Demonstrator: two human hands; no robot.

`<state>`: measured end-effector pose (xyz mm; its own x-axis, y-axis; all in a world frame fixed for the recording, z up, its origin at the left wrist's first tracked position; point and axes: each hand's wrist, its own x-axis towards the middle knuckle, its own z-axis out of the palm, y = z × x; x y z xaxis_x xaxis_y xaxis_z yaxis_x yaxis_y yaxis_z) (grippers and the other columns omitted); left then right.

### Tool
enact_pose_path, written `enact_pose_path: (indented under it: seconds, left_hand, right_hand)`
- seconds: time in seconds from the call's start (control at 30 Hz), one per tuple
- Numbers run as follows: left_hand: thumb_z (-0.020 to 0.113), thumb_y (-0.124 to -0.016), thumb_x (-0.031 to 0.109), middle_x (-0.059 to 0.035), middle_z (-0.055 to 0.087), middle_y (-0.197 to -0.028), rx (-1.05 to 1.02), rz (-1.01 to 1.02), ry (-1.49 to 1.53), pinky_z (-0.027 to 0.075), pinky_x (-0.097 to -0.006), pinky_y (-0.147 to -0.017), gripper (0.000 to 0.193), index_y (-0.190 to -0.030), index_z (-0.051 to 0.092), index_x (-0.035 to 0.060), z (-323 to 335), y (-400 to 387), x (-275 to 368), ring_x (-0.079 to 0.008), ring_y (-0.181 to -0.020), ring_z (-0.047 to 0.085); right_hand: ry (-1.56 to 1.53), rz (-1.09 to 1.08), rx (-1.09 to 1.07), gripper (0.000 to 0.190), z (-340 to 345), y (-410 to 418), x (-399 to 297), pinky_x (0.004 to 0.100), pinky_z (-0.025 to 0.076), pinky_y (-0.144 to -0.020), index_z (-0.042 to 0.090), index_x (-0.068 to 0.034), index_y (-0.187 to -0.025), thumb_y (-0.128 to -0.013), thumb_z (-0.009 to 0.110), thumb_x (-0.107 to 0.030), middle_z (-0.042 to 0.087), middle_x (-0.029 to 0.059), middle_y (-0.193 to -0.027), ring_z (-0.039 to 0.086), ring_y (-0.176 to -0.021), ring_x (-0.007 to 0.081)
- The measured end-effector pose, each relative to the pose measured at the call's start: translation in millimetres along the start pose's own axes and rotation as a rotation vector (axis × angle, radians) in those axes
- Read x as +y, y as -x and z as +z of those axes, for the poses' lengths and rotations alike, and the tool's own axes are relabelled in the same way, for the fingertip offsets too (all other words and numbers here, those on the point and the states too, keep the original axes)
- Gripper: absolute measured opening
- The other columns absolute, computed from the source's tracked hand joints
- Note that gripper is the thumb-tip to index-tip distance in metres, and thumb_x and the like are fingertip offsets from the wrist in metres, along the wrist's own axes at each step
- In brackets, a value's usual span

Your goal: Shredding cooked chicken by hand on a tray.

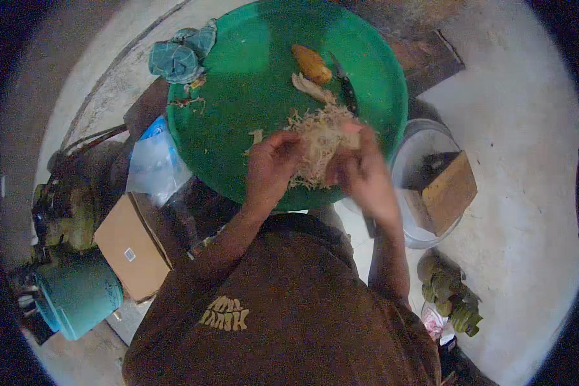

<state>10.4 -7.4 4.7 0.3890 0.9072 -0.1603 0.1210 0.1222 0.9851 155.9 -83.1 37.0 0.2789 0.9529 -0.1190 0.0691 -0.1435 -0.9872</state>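
A heap of pale shredded food [313, 166], apparently meat, lies near the close edge of a round green tabletop [231, 116]. My left hand [276, 161] is at the heap's left side with fingers curled; whether they pinch anything is hidden. My right hand [366, 169], blurred, has a pale piece [350, 139] at its fingertips over the heap's right side. Beyond the heap lie a pale strip [311, 88] and an orange-brown chunk [311, 64], perhaps cooked meat. Right of them is a knife [346, 87] with a dark handle.
A checked cloth [176, 60] and small scraps [190, 100] sit at the tabletop's left edge. A cardboard box [132, 248], plastic bag [157, 166] and teal bucket [79, 296] stand left. To the right are a clear tub [410, 144] holding a brown box [448, 193], and green leaves [451, 299].
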Motion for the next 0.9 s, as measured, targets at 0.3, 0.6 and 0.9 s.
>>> enact_pose_path:
  seconds: [0.3,0.6,0.9]
  left_hand:
    - [0.062,-0.081,0.007,-0.0036,0.063,-0.078,-0.007,0.024,0.008,0.047,-0.024,-0.067,0.011,-0.087,0.061,-0.0013,0,0,-2,-0.0089,-0.07,0.057]
    - [0.058,-0.084,0.006,-0.0037,0.061,-0.078,0.027,0.027,0.054,0.047,-0.0244,-0.064,0.013,-0.095,0.058,-0.0013,-21,-7,-20,-0.0096,-0.068,0.057]
    - [0.055,-0.087,0.009,-0.0036,0.058,-0.08,-0.063,0.013,0.0,0.046,-0.0238,-0.062,0.017,-0.102,0.052,0.0,-18,-11,-2,-0.0089,-0.069,0.055]
  right_hand:
    - [0.176,0.009,0.021,0.019,5,-4,13,0.0277,0.044,-0.056,0.038,-0.004,-0.111,-0.093,0.039,-0.01,0.055,0.0085,-0.072,0.055,-0.061,0.0136]
    - [-0.045,0.031,0.055,0.013,-22,-6,7,0.0224,0.033,-0.045,0.041,-0.007,-0.102,-0.095,0.041,-0.019,0.056,0.0043,-0.064,0.046,-0.052,0.0077]
    - [0.139,0.011,-0.055,0.028,-8,-11,1,0.0275,0.042,-0.052,0.036,-0.003,-0.116,-0.092,0.048,-0.013,0.064,0.0094,-0.069,0.054,-0.05,0.0125]
